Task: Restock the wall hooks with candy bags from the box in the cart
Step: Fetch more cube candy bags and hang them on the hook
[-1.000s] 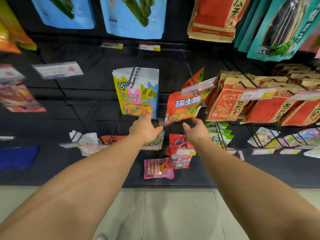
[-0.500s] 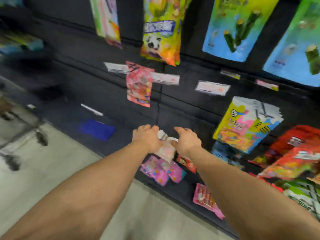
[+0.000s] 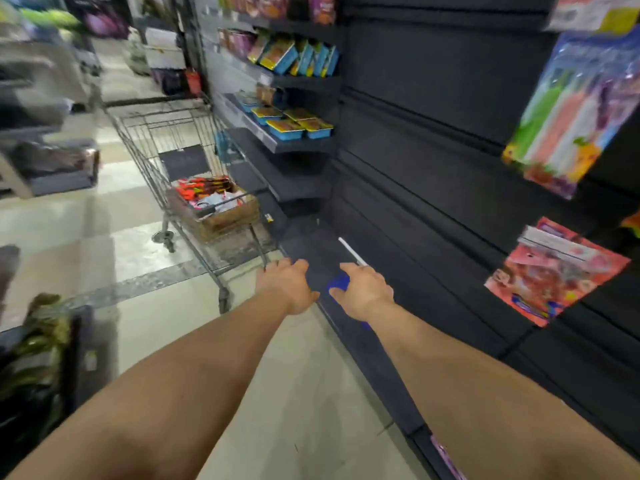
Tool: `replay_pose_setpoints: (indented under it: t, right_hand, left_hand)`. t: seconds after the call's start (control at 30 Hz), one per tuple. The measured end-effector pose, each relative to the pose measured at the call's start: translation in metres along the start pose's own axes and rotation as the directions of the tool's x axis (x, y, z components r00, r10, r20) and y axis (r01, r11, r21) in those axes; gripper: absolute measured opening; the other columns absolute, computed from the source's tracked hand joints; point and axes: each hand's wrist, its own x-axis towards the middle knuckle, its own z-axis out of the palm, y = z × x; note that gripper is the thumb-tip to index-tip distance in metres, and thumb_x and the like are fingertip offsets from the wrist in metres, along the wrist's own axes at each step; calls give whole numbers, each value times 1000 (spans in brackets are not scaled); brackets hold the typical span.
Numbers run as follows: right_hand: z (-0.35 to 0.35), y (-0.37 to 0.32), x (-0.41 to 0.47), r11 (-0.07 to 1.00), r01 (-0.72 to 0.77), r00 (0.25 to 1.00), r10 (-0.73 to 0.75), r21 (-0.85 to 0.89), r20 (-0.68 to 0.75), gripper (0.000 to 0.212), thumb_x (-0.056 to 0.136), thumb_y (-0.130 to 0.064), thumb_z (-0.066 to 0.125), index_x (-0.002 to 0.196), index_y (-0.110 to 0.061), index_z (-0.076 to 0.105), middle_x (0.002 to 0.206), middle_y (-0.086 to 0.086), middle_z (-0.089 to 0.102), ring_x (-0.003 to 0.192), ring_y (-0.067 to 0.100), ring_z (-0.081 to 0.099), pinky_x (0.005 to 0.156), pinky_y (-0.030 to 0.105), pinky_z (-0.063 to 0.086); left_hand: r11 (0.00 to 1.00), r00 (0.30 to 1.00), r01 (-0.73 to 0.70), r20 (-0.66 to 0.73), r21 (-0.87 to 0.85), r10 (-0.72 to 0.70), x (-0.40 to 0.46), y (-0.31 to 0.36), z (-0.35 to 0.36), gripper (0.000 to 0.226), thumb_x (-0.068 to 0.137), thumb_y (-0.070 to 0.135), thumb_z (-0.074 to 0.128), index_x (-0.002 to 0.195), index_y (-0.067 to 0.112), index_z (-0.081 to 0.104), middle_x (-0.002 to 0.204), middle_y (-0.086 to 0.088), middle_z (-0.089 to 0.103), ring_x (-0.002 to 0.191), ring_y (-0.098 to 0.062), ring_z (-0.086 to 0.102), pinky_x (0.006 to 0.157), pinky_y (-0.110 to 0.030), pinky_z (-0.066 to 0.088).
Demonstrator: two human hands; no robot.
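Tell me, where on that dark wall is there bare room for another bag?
The dark wall panel is bare between the blue-tray shelves and the striped bag, also below toward the red bag. The box in the cart looks crowded.

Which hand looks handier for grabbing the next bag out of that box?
Probably the left hand: it is on the side nearer the cart holding the box. The right hand is by the wall. Both look empty.

Our view swinging left from the hooks to the cart, our left hand and right hand now empty, reaching toward its box.
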Motion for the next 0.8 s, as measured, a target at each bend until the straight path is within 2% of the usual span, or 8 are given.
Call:
replay_pose_setpoints:
  t: [0.23,0.4,0.5,0.7,0.8]
  right_hand:
    - [19,-90,121,984,170,983,-165,-56,82,58,95,-45,55,147,-26,38,147,7,41,135,31,40,105,45,39]
    - [4,-144,219,956,286,951,-274,-66,143,60,96,-44,54,151,-31,32,153,4,37,138,29,37,108,43,37]
    - [-5,-175,275,935,346,933,-333,-83,138,62,96,-46,55,151,-33,32,153,3,38,138,29,38,107,43,37]
    - [13,-239,347,883,467,872,-448,-57,200,60,94,-44,58,149,-32,35,149,5,43,133,30,43,104,42,42]
    - [24,-274,383,872,488,858,-472,-35,200,58,93,-44,58,147,-33,38,146,5,45,130,31,46,101,42,45]
  left_hand:
    - [978,978,206,-34,-30,-207,85,-87,-24,67,93,60,54,150,29,37,153,-7,43,141,-32,39,113,-48,33]
    - [943,944,327,-30,-66,-330,158,-132,-51,71,91,62,54,150,29,37,151,-8,46,139,-33,41,113,-47,33]
    - [910,910,399,-72,-112,-408,197,-162,-70,70,89,62,57,149,28,40,151,-8,46,139,-32,42,113,-46,34]
    - [853,854,503,-74,-141,-516,246,-227,-88,69,89,59,58,148,28,41,148,-8,49,137,-31,44,113,-46,37]
    - [844,847,514,-66,-153,-528,274,-262,-96,68,90,58,58,147,27,41,149,-9,48,137,-32,44,112,-46,36]
